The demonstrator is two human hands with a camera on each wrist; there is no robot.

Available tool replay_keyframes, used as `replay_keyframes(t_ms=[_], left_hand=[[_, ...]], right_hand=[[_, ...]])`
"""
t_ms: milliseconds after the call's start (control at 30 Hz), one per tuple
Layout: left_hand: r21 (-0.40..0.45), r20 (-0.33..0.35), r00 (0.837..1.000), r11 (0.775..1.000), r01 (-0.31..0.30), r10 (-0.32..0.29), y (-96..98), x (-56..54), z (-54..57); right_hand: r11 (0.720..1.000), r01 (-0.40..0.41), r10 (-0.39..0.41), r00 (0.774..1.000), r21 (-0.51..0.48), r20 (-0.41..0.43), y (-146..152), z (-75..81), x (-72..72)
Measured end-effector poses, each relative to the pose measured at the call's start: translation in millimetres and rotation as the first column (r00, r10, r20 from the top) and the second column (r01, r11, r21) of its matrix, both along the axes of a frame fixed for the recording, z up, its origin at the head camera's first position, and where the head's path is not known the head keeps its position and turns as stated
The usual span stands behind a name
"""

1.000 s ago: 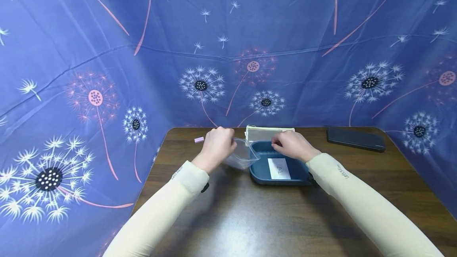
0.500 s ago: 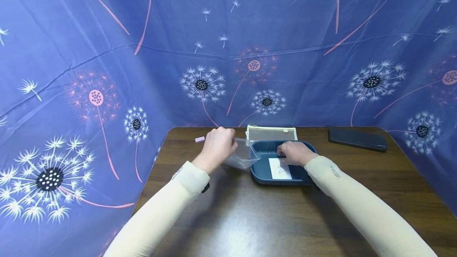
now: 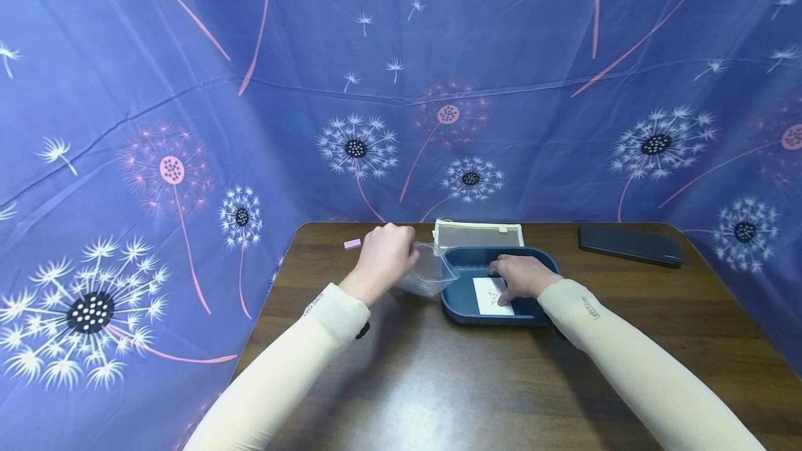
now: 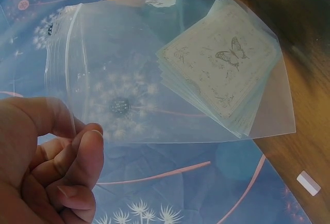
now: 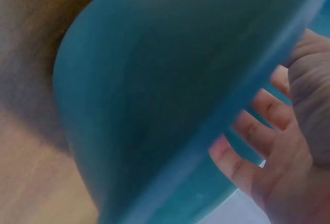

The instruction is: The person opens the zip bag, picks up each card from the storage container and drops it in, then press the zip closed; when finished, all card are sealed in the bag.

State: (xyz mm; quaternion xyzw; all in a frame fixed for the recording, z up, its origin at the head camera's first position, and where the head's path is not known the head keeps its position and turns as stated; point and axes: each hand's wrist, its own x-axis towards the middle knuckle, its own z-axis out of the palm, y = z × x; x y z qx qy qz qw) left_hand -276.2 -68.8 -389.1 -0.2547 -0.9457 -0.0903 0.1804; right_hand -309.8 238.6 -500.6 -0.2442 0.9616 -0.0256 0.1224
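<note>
A clear plastic zip bag [image 4: 118, 53] hangs from my left hand [image 3: 382, 263], its edge pinched between thumb and fingers. Inside the bag, in the left wrist view, lies a fanned stack of square paper cards [image 4: 206, 61], the top one printed with a butterfly. My right hand [image 3: 525, 277] reaches over the right part of a dark teal tray [image 3: 462, 315], fingers apart and relaxed. In the tray lies a white paper card [image 3: 484, 298] with a dark print. The thumb is over the card's right edge; whether it touches, I cannot tell. The right wrist view shows the fingers [image 5: 242, 170] inside the tray wall.
Behind the tray lies a mesh zip pouch [image 3: 479, 236] with pale yellow edging. A flat black case [image 3: 629, 245] rests at the table's back right. A small pink-and-white block, perhaps an eraser [image 3: 352, 244], lies at the back left. Blue patterned cloth [image 3: 401, 124] hangs around the table.
My right hand has moved from above the tray's back edge down into the tray, and its curled fingers have spread beside the card. My left hand stays in place with the zip bag.
</note>
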Motion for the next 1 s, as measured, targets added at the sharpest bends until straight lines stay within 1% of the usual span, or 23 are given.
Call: replay_keyframes(t_ms=[167, 400, 500, 633, 733, 800, 933, 1000], left_hand=[[0.006, -0.008, 1.000, 1.000, 0.009, -0.009, 0.9, 0.6, -0.5], [0.010, -0.005, 1.000, 1.000, 0.017, -0.017, 1.2, 2.2, -0.2], [0.007, 0.000, 1.000, 1.000, 0.010, -0.010, 1.2, 2.3, 0.0], [0.007, 0.001, 1.000, 1.000, 0.010, -0.010, 0.9, 2.1, 0.6], [0.006, -0.002, 1.000, 1.000, 0.009, -0.009, 0.2, 2.2, 0.8], [0.003, -0.001, 1.000, 1.000, 0.004, -0.004, -0.1, 1.9, 0.7], [0.001, 0.005, 1.000, 1.000, 0.000, 0.000, -0.9, 1.6, 0.7], [0.002, 0.012, 1.000, 1.000, -0.001, 0.001, -1.2, 1.8, 1.0]], right_hand=[[1.000, 0.016, -0.016, 1.000, -0.026, 0.011, 3.9, -2.0, 1.1], [0.999, 0.050, -0.050, 0.999, -0.006, -0.001, 4.5, -1.3, 3.9], [0.999, 0.049, -0.049, 0.998, -0.001, -0.036, 5.0, -1.4, 4.9], [1.000, 0.021, -0.022, 0.993, -0.009, -0.113, 8.5, -0.6, 5.6], [0.999, 0.000, -0.006, 0.988, -0.041, -0.154, 11.5, 2.4, 4.6], [0.997, -0.003, -0.009, 0.987, -0.074, -0.163, 13.0, 6.2, 3.3], [0.989, 0.013, -0.036, 0.988, -0.149, -0.152, 15.8, 16.7, 0.4], [0.983, 0.033, -0.058, 0.989, -0.180, -0.134, 16.7, 22.9, -0.2]])
